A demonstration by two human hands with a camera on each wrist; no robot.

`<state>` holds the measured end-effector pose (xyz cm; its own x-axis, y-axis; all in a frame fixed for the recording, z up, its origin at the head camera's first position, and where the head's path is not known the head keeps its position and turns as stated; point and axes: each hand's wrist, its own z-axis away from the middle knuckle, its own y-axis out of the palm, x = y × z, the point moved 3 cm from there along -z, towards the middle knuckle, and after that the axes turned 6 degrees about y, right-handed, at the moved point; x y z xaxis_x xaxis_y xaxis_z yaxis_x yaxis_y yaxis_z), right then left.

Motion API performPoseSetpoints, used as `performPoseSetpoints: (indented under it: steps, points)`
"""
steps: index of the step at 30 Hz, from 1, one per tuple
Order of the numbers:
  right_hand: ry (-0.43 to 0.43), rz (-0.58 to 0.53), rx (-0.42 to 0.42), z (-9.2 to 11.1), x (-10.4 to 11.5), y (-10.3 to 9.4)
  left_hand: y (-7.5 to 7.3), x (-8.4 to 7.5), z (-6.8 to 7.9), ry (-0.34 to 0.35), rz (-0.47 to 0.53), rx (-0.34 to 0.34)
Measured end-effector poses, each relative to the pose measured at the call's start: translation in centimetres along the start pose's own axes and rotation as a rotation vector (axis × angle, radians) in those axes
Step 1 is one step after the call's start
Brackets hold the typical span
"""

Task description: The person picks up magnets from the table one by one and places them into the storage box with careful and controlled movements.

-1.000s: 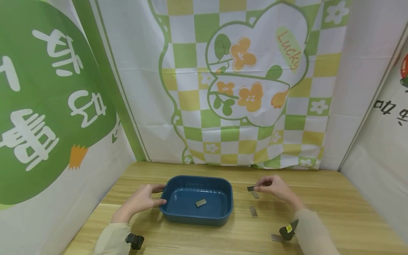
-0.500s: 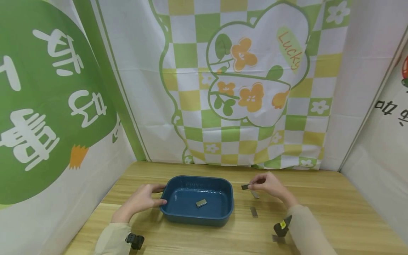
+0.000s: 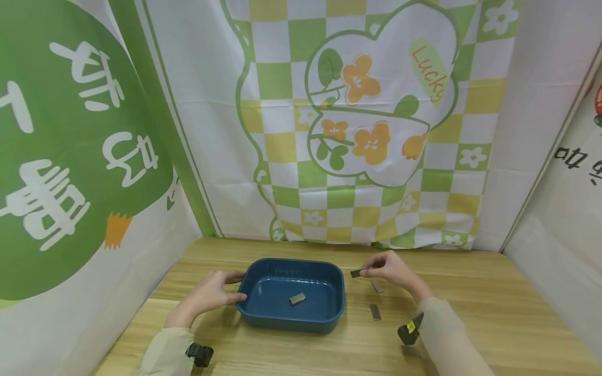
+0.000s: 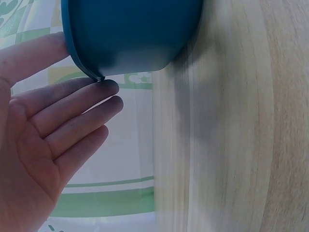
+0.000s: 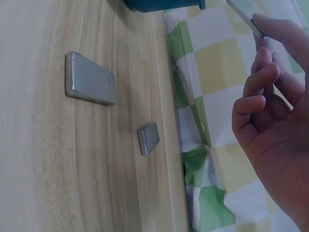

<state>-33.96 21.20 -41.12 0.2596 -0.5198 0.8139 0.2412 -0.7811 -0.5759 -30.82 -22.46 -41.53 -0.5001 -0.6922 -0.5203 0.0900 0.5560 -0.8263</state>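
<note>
Metal block pinched by right hand, long axis toward tray, straight-fingered left hand touching tray

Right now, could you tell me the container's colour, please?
The container is dark blue, clearest in the head view.

Right hand pinched a block by the tub

The held block was just right of the tub, and the left hand touched the tub's left rim. A second block lay inside. On the counter, a far block lay near the right hand, with a near block in front. A shaded block lay below the black device. Behind hung a checked curtain.
</note>
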Motion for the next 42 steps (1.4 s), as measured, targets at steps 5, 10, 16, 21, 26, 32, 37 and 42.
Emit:
performPoseSetpoints:
  steps: [5, 10, 16, 21, 26, 32, 37, 42]
  points:
    - [-0.02, -0.014, 0.011, -0.3, 0.2, 0.3, 0.0, 0.0, 0.0, -0.001, 0.001, 0.002]
    - [-0.002, 0.021, 0.005, -0.7, 0.3, 0.5, 0.0, 0.0, 0.0, 0.005, -0.005, -0.001]
    - [0.003, 0.046, 0.0, -1.1, 0.5, 0.7, 0.0, 0.0, 0.0, 0.01, -0.004, 0.0]
    - [0.022, 0.05, 0.015, -1.2, 1.1, 1.1, 0.0, 0.0, 0.1, 0.014, -0.009, -0.005]
    - [-0.004, 0.043, 0.04, -0.8, 3.3, 1.2, 0.0, -0.1, 0.1, 0.011, -0.015, -0.004]
    - [-0.02, 0.046, 0.062, -1.2, 4.1, 1.4, -0.1, -0.2, 0.1, 0.008, -0.018, -0.001]
    - [-0.028, 0.06, 0.067, -2.3, 3.0, 1.8, -0.1, -0.3, 0.1, 0.008, -0.016, 0.0]
    - [-0.026, 0.072, 0.081, -2.8, 3.2, 2.1, -0.1, -0.3, 0.1, 0.011, -0.015, 0.002]
